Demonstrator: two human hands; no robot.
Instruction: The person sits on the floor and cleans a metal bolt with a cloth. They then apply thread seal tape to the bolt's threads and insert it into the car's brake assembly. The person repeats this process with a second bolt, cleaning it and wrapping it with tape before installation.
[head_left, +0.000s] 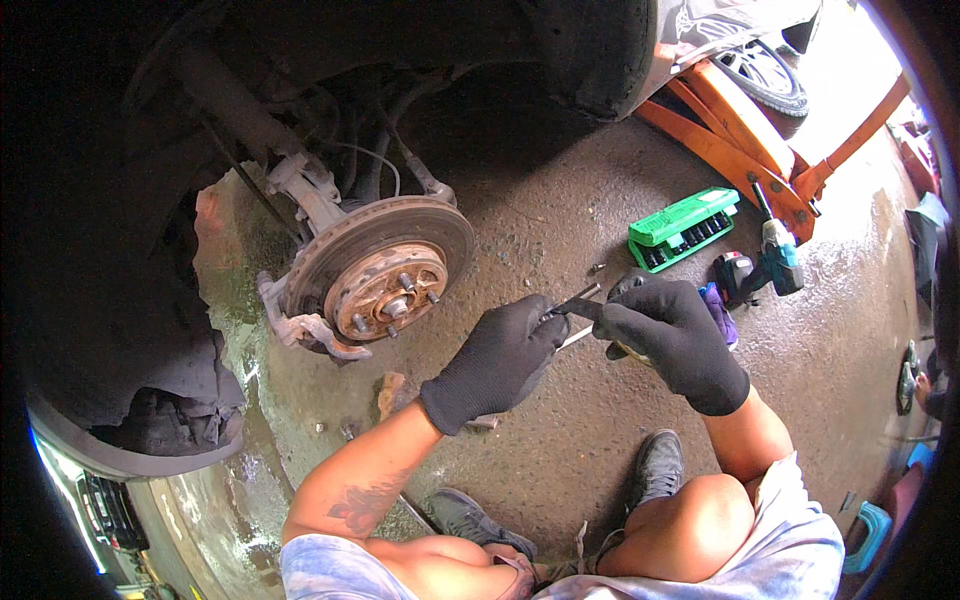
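Observation:
My left hand point(500, 350), in a black knit glove, is closed on a slim metal pin point(582, 296) that sticks out past its fingertips. My right hand point(672, 335), gloved the same way, pinches a dark flat strip point(583, 309) that reaches across to the left fingertips. Its exact kind I cannot make out. A pale narrow bar point(577, 336) shows just below, between the hands; whether a hand holds it is unclear. Ahead and to the left is a rusty brake disc point(440, 235) on its hub, with bare wheel studs, apart from both hands.
An open green socket case point(684, 228) lies on the wet concrete floor, beside a cordless impact wrench point(779, 258) and something purple point(717, 312). An orange lift or jack point(735, 130) stands at far right, near a wheel point(765, 75). The dark wheel arch point(130, 400) hangs at left.

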